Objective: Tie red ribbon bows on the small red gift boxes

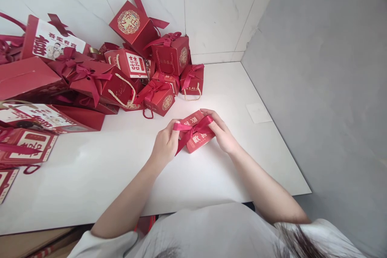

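Observation:
A small red gift box (pixel 199 142) with pale printed characters is between my two hands above the white table. Around its middle runs a red ribbon (pixel 192 130), tied in a bow on top. My left hand (pixel 167 142) is closed at the box's left side, its thumb pressing the left loop of the bow. On the other side, my right hand (pixel 222 132) wraps the box's right edge, with the thumb by the bow's right loop. The fingers beneath the box are partly hidden.
Red gift boxes (pixel 99 80) with ribbons and rope handles are heaped along the left and back of the white table (pixel 121 169). A tiled wall (pixel 211 12) stands behind, a grey wall (pixel 326 80) at right. A pale square (pixel 258 113) lies near the right edge.

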Motion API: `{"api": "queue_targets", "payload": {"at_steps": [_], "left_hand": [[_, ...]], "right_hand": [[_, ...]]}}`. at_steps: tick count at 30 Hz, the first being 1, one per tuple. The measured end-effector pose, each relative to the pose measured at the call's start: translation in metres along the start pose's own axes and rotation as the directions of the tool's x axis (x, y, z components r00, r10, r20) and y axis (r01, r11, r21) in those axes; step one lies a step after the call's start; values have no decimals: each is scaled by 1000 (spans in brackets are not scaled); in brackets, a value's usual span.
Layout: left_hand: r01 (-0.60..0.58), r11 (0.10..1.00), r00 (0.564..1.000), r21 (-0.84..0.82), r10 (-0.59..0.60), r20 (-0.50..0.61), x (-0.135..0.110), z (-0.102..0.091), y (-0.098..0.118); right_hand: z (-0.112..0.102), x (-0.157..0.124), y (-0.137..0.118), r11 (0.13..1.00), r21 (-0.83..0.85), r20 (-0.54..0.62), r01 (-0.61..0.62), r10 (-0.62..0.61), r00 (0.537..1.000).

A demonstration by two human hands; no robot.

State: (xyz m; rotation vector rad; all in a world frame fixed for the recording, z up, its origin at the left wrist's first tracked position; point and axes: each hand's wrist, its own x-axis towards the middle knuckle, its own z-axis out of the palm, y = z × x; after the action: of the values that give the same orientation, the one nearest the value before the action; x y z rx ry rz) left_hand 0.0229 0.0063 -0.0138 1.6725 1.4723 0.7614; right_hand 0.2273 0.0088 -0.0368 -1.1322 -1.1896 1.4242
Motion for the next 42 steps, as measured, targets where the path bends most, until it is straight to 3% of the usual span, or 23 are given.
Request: {"api": "queue_targets", "payload": {"at_steps": [3,8,14,21,29,32,37,42], "left_hand": [[-79,995,997,60,79,2,-2,-2,5],[-127,990,992,59,126,22,-4,-2,5],[-176,977,984,117,173,33,-1,1,1],[-178,970,984,169,174,37,2,-1,-2],[-141,972,990,187,136,41,2,-1,-1],[-122,989,992,81,121,21,3,-1,-2],[-109,985,985,-132,89,-148,8,-7,-3],[24,952,999,-304,-9,51,19,-23,-13]], "right_hand": [[-2,-1,-1,999,22,30,33,-34,999],[-1,-2,-3,984,177,37,-15,9,999],[6,0,-3,952,303,-65,-32,54,996],[9,3,2,939,337,-128,-70,119,985],[10,4,3,969,239,-157,-60,99,983],[11,4,4,974,222,-152,-40,75,986],[8,4,4,981,195,-88,17,0,996],[-8,5,-1,996,95,11,0,-1,1000]]}}
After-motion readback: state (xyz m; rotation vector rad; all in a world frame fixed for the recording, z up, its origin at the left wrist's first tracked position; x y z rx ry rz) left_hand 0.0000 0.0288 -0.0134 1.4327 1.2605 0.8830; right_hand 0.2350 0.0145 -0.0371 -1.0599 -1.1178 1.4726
